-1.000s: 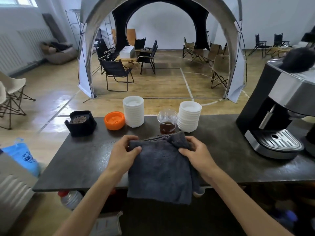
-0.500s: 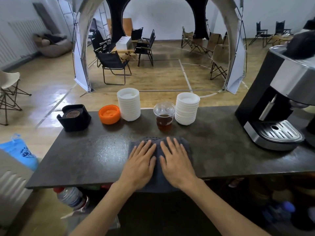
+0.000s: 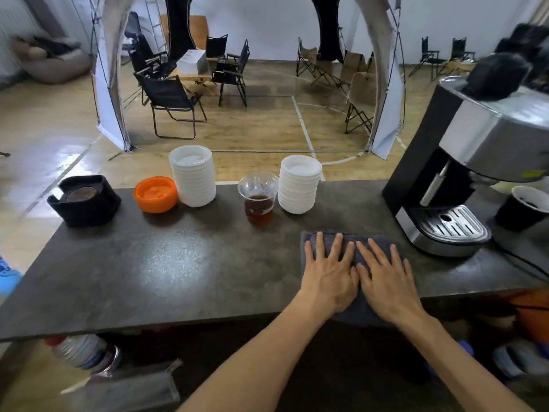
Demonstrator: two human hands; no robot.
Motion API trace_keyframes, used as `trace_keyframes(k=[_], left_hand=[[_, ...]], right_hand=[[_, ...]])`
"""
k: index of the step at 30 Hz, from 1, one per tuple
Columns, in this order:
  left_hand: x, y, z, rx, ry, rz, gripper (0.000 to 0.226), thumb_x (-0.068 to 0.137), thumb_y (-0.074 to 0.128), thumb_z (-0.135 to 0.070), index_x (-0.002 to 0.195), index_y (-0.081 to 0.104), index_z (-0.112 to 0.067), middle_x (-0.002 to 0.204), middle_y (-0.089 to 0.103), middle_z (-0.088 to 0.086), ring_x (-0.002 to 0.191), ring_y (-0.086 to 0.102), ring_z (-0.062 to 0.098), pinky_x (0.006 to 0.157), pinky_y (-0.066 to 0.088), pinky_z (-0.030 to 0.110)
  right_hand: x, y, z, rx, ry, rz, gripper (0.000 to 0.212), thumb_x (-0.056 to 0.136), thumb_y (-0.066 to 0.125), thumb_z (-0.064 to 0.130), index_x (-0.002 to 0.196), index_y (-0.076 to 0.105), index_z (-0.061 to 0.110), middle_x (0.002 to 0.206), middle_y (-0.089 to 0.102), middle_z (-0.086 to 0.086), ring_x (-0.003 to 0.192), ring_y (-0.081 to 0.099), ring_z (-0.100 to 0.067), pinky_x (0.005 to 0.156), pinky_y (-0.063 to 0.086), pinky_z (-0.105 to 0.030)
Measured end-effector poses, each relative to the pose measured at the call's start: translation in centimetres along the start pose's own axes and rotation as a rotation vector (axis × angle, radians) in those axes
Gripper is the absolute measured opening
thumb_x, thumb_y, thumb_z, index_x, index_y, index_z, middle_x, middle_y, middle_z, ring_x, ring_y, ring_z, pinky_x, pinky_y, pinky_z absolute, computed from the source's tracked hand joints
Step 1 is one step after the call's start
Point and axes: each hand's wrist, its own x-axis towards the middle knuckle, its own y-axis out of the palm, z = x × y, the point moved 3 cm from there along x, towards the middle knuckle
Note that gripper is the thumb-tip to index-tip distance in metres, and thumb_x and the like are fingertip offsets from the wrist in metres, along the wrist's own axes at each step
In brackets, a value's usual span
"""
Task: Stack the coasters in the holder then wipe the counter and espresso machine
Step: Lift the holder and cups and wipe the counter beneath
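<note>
A dark grey cloth (image 3: 377, 243) lies flat on the dark counter (image 3: 178, 263), close to the front edge. My left hand (image 3: 329, 272) and my right hand (image 3: 386, 278) press on it side by side with fingers spread straight. The espresso machine (image 3: 463, 173) stands just right of the cloth, its drip tray (image 3: 445, 224) a short way from my right fingertips. A black coaster holder (image 3: 84, 200) with brown coasters (image 3: 81, 193) inside sits at the counter's far left.
Along the back of the counter stand an orange lid (image 3: 156, 197), two stacks of white lids (image 3: 193, 173) (image 3: 300, 187) and a clear cup of brown liquid (image 3: 258, 196). A black cup (image 3: 520, 206) stands right of the machine, with a cable (image 3: 523, 260) beside it.
The cloth was held up in both hands, then laid flat. Both hands have since slid it to the right along the counter, toward the espresso machine.
</note>
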Motion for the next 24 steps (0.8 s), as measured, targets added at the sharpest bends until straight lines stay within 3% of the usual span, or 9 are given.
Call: trace_keyframes(k=[6, 15, 24], left_hand=[[-1.0, 0.0, 0.8, -0.016, 0.087, -0.063, 0.058, 0.101, 0.022, -0.042, 0.156, 0.016, -0.027, 0.166, 0.008, 0.005, 0.151, -0.004, 0.033, 0.12, -0.006, 0.05], [-5.7, -2.2, 9.9, 0.075, -0.105, -0.11, 0.057, 0.101, 0.02, -0.044, 0.156, 0.008, -0.036, 0.166, 0.004, -0.004, 0.152, -0.006, 0.023, 0.121, -0.008, 0.041], [-17.6, -5.3, 22.2, 0.058, -0.42, -0.134, 0.069, 0.088, 0.006, -0.054, 0.154, 0.011, -0.04, 0.165, 0.007, -0.01, 0.152, -0.002, 0.017, 0.122, -0.001, 0.038]], right_hand=[[-0.4, 0.0, 0.6, -0.01, -0.035, -0.033, 0.06, 0.101, 0.021, 0.05, 0.157, 0.012, 0.029, 0.166, 0.007, -0.001, 0.152, 0.0, -0.024, 0.123, 0.004, -0.044], [0.2, 1.7, 11.8, 0.011, -0.197, 0.012, 0.06, 0.104, 0.021, 0.047, 0.158, 0.008, 0.025, 0.167, 0.001, -0.004, 0.152, -0.004, -0.028, 0.123, 0.0, -0.044], [-2.7, 4.2, 27.5, 0.166, -0.499, 0.153, 0.06, 0.103, 0.027, 0.044, 0.158, 0.012, 0.025, 0.167, 0.003, -0.004, 0.152, -0.007, -0.029, 0.121, -0.006, -0.045]])
